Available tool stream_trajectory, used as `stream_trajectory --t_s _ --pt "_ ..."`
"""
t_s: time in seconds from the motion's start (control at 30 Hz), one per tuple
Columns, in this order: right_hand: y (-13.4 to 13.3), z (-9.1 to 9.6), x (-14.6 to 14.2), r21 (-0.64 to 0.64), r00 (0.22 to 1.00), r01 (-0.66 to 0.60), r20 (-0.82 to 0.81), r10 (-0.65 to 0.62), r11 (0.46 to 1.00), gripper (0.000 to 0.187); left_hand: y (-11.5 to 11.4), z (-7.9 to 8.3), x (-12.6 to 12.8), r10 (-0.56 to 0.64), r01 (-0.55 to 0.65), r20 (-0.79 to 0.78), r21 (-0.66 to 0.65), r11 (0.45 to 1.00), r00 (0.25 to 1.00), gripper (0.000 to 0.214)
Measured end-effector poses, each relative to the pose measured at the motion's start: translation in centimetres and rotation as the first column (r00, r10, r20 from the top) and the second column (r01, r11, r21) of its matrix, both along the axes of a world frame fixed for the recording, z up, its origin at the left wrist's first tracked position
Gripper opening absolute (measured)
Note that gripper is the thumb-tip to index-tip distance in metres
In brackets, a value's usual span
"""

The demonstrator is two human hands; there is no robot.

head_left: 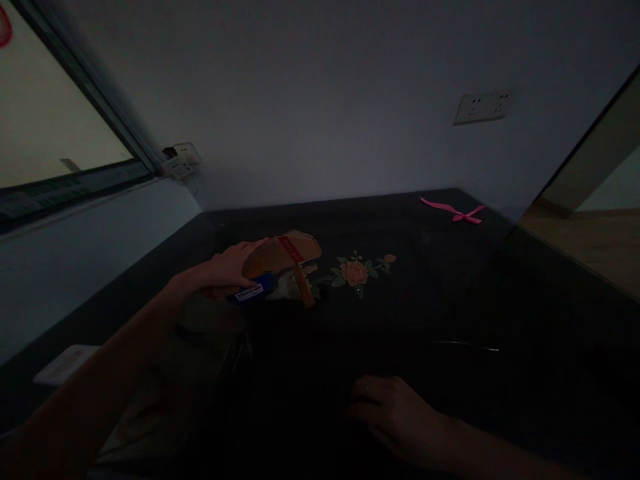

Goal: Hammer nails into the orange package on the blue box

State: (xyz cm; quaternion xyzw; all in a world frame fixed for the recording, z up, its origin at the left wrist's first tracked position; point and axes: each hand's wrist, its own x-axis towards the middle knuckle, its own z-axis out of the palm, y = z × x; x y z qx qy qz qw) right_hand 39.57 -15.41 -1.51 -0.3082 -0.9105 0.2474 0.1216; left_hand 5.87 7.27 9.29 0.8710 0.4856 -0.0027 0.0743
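Fingers of the left hand (231, 264) are bent around the left end of a tan rounded thing (306, 245), which is on the table (415, 320). They go along its far edge, and the thumb is on the near side, by a blue piece (265, 284) with a white label. The tan thing has a red band (292, 250), and a brown stick (303, 288) points from the band toward the near side. It is too dark to tell what the tan thing is.

I think the step in hand is holding it. Moving it from here would call for a snug pinch, and care not to drag the blue piece along.

Just right of it is a rose picture (355, 273) on the table top. Nearer, the right hand (397, 413) rests with its fingers curled, wearing a ring (367, 389). I can't tell if anything is tucked inside. A white card (65, 364) lies beside the left arm. Far off, a pink ribbon (457, 215) lies near the wall (325, 100).
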Motion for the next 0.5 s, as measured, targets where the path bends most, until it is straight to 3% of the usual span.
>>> stream_trajectory --t_s 0.17,0.5 --pt "0.1 0.0 0.0 -0.009 1.0 0.025 0.002 -0.025 1.0 0.038 1.2 -1.5 -3.5 -0.05 0.056 0.053 -0.119 0.991 0.997 0.111" --pt "0.3 -0.5 0.0 -0.008 0.999 0.046 -0.022 -0.046 0.999 0.04 2.1 -1.7 -4.2 -0.112 0.111 0.01 -0.184 0.977 0.994 0.11"
